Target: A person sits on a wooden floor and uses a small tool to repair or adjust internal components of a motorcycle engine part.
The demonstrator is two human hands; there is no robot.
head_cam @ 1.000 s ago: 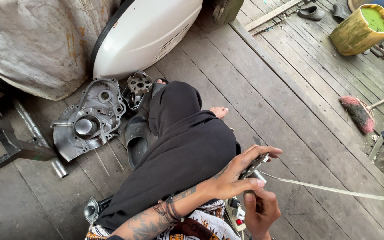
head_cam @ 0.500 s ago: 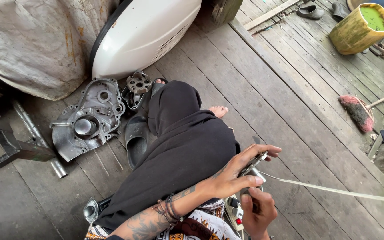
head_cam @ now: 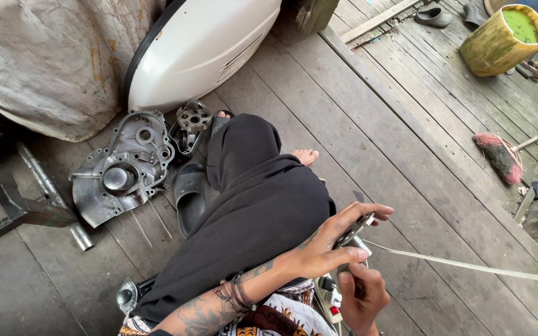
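Note:
My left hand [head_cam: 325, 246], on a tattooed forearm with bracelets, reaches across my lap and pinches a small dark metal part [head_cam: 353, 231] between thumb and fingers. Just below it my right hand [head_cam: 363, 300] is curled around a dark handle [head_cam: 346, 275] that points up at the part; most of the handle is hidden by the fingers. A flat white cable [head_cam: 468, 266] runs from between the hands off to the right. My leg in black trousers [head_cam: 250, 205] stretches forward over the wooden floor.
A grey engine cover [head_cam: 122, 168] and a round metal part [head_cam: 193, 116] lie at the left beside a dark sandal [head_cam: 189, 196]. A white scooter panel [head_cam: 200, 46] stands behind. A power strip [head_cam: 330, 297] lies under my hands. A broom [head_cam: 499, 155] and a yellow bucket [head_cam: 499, 43] are at the right.
Both hands stay in about the same place, holding the same things. The fingers of my left hand have shifted slightly on the metal part.

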